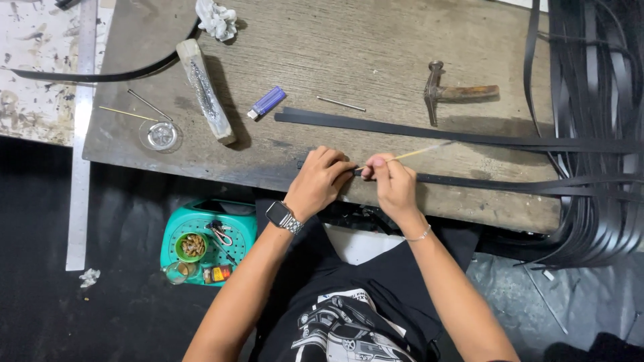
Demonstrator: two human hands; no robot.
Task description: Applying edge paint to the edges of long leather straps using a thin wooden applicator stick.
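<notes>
Metal ruler (82, 134) along bench edge at 9 o'clock; small glass dish (162, 135) and lighter (267, 102) toward 11. Left hand (320, 179) at centre, fingers closed, pinching end of black strap (469, 179) against bench edge. Right hand (392, 182) just beside it, fingers clamped on thin stick (409, 154) angled toward 2. Hammer (448, 92) at 1 o'clock. Strap bundle (594, 134) at 3. Risk: strap slipping if pinch loosens; stick tip wandering off strap edge, probably smearing the face.

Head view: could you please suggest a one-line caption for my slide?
Left hand pins a black strap on the workbench while the right hand holds a thin stick.
</notes>
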